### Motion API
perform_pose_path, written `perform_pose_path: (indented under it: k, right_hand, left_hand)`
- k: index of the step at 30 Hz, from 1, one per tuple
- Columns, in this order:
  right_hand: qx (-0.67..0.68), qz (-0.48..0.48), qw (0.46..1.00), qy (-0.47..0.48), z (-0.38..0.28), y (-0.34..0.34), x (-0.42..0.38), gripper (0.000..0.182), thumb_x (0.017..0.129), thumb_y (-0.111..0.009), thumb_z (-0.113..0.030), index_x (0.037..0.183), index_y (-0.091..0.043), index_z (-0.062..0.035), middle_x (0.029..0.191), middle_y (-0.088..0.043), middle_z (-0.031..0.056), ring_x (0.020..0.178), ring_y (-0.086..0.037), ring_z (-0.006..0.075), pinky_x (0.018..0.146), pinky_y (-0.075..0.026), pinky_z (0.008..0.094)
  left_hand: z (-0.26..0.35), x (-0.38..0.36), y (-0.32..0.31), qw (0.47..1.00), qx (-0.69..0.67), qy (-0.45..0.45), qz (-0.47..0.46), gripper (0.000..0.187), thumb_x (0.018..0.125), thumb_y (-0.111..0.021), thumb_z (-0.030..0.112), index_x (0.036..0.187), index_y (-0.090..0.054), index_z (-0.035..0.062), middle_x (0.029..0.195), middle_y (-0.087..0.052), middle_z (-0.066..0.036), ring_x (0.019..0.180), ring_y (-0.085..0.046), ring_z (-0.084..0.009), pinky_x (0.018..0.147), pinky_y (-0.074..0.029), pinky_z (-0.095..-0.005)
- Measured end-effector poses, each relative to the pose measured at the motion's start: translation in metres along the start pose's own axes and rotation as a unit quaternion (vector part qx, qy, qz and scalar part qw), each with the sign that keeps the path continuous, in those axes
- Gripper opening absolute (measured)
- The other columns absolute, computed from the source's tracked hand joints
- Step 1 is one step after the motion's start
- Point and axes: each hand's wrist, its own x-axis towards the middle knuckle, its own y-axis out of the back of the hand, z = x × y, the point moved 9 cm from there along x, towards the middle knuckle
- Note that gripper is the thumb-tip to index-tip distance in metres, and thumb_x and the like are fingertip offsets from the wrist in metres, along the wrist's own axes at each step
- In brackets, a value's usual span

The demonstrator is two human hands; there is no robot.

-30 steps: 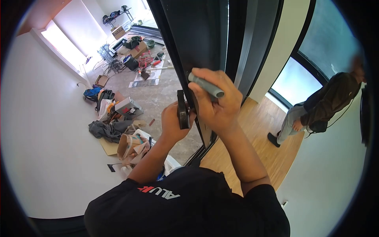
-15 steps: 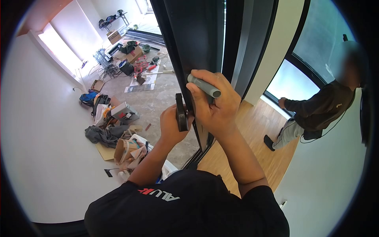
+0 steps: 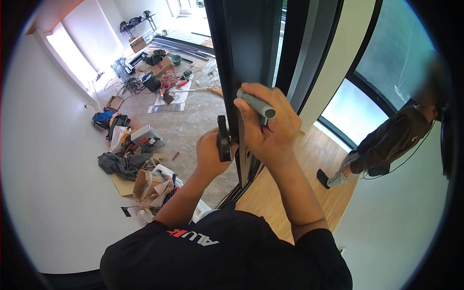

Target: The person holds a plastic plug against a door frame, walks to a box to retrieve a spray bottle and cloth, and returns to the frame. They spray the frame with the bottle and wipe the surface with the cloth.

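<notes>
A tall black door panel (image 3: 253, 43) stands upright in front of me, its edge running down between my hands. My right hand (image 3: 275, 130) grips a short grey tube (image 3: 256, 103), thumb and fingers wrapped around it, with the hollow end facing up toward me. To the left of the door edge, my left hand (image 3: 211, 152) is closed around a flat black handle (image 3: 223, 138). Its fingertips are hidden behind the handle. Below the right hand, a small cut-out (image 3: 248, 154) shows in the door's edge.
A person in a dark jacket (image 3: 398, 133) stands on the wooden floor (image 3: 285, 186) at right. Bags (image 3: 118, 125), a metal case (image 3: 147, 137) and a cardboard box (image 3: 145, 186) lie along the left wall. Cables, tools and dark profiles (image 3: 186, 48) cover the floor farther back.
The door panel and both hands shift slightly right in view, the grips unchanged. The other person's arm has dropped from the window side to beside the leg.
</notes>
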Motion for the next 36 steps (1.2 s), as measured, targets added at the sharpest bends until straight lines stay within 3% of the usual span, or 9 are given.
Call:
perform_pose_path:
  k: [9,12,15,18,21,24,30,36]
  right_hand:
    - [-0.012,-0.026,1.0,-0.009,-0.002,-0.001,-0.004,0.02,0.092,-0.077,-0.008,0.108,-0.068,0.0024,0.099,-0.073,0.0126,0.075,-0.068,0.0183,0.065,-0.053,0.0259]
    - [0.143,0.006,0.984,-0.107,0.029,-0.007,-0.025,0.02,0.094,-0.075,-0.007,0.111,-0.068,0.0012,0.105,-0.072,0.0118,0.084,-0.07,0.016,0.074,-0.056,0.0255]
    - [0.398,0.083,0.882,-0.237,0.046,-0.012,-0.042,0.021,0.092,-0.072,0.003,0.113,-0.069,0.0006,0.106,-0.072,0.0115,0.094,-0.069,0.0134,0.082,-0.056,0.0253]
    - [0.314,0.121,0.921,-0.195,0.034,-0.003,-0.037,0.025,0.094,-0.074,-0.002,0.117,-0.067,0.0011,0.104,-0.071,0.0091,0.096,-0.068,0.0131,0.089,-0.055,0.0253]
    - [0.207,0.143,0.962,-0.106,0.026,-0.004,-0.035,0.029,0.089,-0.076,0.005,0.117,-0.068,0.0034,0.105,-0.069,0.0111,0.099,-0.067,0.0142,0.089,-0.054,0.0254]
    - [0.177,0.16,0.965,-0.111,0.032,-0.012,-0.045,0.03,0.091,-0.076,0.002,0.12,-0.068,0.0022,0.11,-0.068,0.0086,0.095,-0.067,0.0124,0.087,-0.055,0.024]
    - [0.041,0.145,0.989,0.003,0.016,-0.01,-0.05,0.033,0.09,-0.076,0.004,0.122,-0.07,0.0035,0.109,-0.066,0.0098,0.095,-0.066,0.0133,0.082,-0.054,0.023]
    - [0.038,0.137,0.99,0.018,0.01,-0.01,-0.044,0.033,0.089,-0.075,0.007,0.121,-0.07,0.006,0.108,-0.067,0.013,0.094,-0.066,0.0149,0.08,-0.052,0.0226]
  left_hand:
    - [0.001,-0.001,0.002,1.0,0.002,-0.001,0.003,0.018,0.074,-0.077,0.009,0.092,-0.075,0.0039,0.075,-0.065,-0.012,0.067,-0.065,-0.033,0.064,-0.05,-0.0403]
    - [0.001,-0.001,0.002,1.0,-0.022,0.008,0.001,0.019,0.075,-0.076,0.009,0.093,-0.076,0.0026,0.074,-0.065,-0.012,0.066,-0.065,-0.0325,0.064,-0.05,-0.0395]
    - [-0.004,-0.002,0.001,0.999,-0.04,0.024,0.006,0.02,0.076,-0.076,0.009,0.095,-0.076,0.0017,0.074,-0.065,-0.012,0.067,-0.066,-0.032,0.064,-0.05,-0.0391]
    - [-0.001,-0.002,0.003,0.999,-0.043,0.027,0.005,0.021,0.076,-0.075,0.01,0.095,-0.076,0.0012,0.073,-0.066,-0.012,0.067,-0.067,-0.0319,0.065,-0.051,-0.0389]
    - [-0.003,-0.003,0.004,0.999,-0.042,0.026,0.006,0.021,0.075,-0.075,0.011,0.094,-0.077,0.003,0.077,-0.068,-0.012,0.071,-0.068,-0.0327,0.068,-0.052,-0.0399]
    - [-0.006,-0.003,0.003,0.999,-0.018,0.028,-0.011,0.02,0.075,-0.074,0.012,0.094,-0.077,0.0054,0.082,-0.069,-0.012,0.076,-0.069,-0.0337,0.071,-0.053,-0.0415]
    - [-0.001,-0.002,0.006,0.999,-0.024,0.021,-0.011,0.021,0.074,-0.074,0.013,0.094,-0.078,0.0064,0.085,-0.069,-0.013,0.08,-0.069,-0.035,0.073,-0.053,-0.0423]
    - [0.002,-0.001,0.008,1.0,-0.012,0.01,-0.01,0.022,0.075,-0.074,0.012,0.095,-0.077,0.0054,0.084,-0.07,-0.013,0.079,-0.069,-0.0355,0.073,-0.054,-0.042]
